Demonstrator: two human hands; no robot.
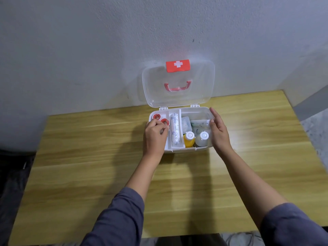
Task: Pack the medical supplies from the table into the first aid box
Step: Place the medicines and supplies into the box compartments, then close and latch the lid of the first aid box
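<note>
At the left end of the white plastic first aid box (188, 150), the left hand (155, 137) rests with fingers curled over the nearer of two red-cored tape rolls (165, 121); whether it pinches the roll or only presses it cannot be told. The rolls sit one behind the other in the box's left compartment. Just right of them, a white wrapped bandage roll (174, 129) lies in a narrow slot, long axis running front to back; its print is too small to read. Further right stand a yellow bottle (189, 139) and a clear bottle (202, 139), both white-capped, with sealed packets (199, 123) behind. The right hand (219, 134) is open, flat against the right wall. The clear lid (179, 86) stands raised, bearing a red label with a white cross. The wooden table (88, 148) shows no loose supplies, so packing appears nearly done.
</note>
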